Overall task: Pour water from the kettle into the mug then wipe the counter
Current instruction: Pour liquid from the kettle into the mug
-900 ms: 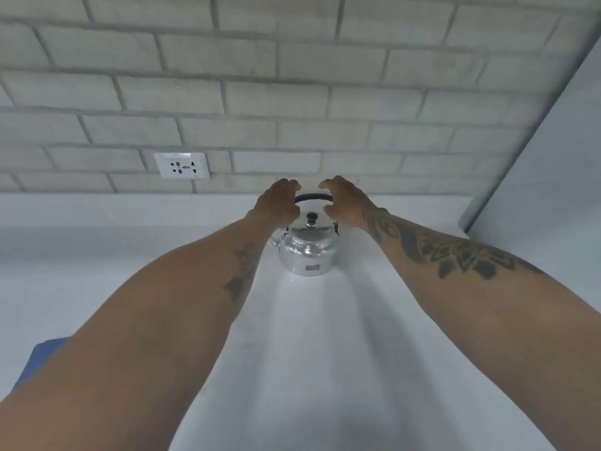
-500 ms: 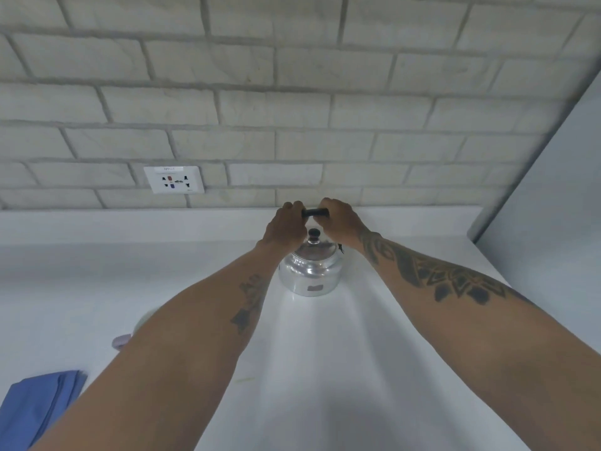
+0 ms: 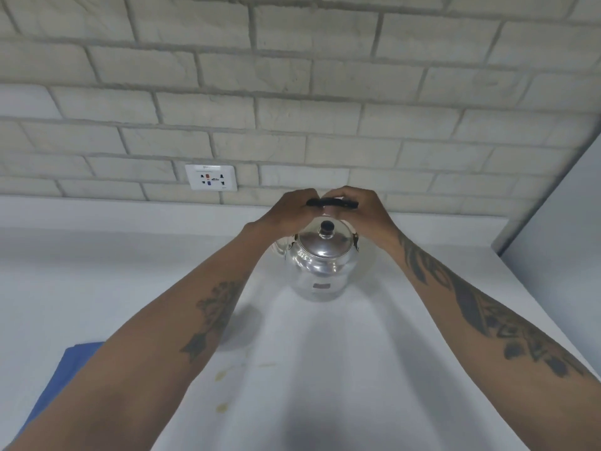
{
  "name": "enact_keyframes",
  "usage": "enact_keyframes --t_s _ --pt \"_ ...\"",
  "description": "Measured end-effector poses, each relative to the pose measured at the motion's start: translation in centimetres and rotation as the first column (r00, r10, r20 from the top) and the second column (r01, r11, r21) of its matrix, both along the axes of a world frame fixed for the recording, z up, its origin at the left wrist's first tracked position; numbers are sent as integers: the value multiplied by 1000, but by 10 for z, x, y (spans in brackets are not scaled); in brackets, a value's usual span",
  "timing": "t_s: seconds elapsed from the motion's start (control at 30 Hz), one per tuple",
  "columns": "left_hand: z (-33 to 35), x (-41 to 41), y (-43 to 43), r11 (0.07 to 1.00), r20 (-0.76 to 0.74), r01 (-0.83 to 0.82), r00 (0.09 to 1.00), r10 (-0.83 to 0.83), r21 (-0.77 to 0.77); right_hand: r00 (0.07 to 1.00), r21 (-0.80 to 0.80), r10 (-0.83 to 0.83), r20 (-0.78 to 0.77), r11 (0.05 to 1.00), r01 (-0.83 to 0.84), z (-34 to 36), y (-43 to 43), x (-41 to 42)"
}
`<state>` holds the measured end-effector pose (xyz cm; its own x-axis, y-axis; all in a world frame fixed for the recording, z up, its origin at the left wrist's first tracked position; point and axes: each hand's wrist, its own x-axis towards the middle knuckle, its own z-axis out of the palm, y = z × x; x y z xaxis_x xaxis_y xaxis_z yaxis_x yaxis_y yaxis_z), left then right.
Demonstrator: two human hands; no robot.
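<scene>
A shiny metal kettle point(image 3: 322, 271) with a black lid knob stands upright on the white counter point(image 3: 341, 369), near the back wall. Its black top handle point(image 3: 331, 203) is raised above the lid. My left hand point(image 3: 289, 211) grips the handle's left end and my right hand point(image 3: 361, 211) grips its right end. The spout points left, mostly behind my left wrist. A blue cloth point(image 3: 70, 369) lies at the counter's left, partly under my left forearm. No mug is visible.
Small yellowish stains point(image 3: 222, 374) mark the counter in front of the kettle. A white wall socket point(image 3: 210, 177) sits on the grey brick wall. A pale side panel point(image 3: 559, 239) closes the counter on the right.
My two hands came together from either side of the kettle and closed on its black handle. The view shifted, and the mug glimpsed at the left went out of sight.
</scene>
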<state>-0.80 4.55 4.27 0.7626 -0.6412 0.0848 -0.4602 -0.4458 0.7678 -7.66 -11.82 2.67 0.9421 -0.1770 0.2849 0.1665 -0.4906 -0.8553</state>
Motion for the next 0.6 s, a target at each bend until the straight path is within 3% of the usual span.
enact_keyframes --t_s 0.27,0.5,0.6 --pt "26 -25 72 999 143 -34 989 34 -4 993 116 66 96 990 -77 21 56 -22" --pt "1 -35 155 988 38 -97 994 102 -117 988 44 122 96 991 -126 30 90 -34" --pt "-27 -38 205 986 -33 -153 988 151 -69 987 -26 141 77 990 -139 37 97 -37"
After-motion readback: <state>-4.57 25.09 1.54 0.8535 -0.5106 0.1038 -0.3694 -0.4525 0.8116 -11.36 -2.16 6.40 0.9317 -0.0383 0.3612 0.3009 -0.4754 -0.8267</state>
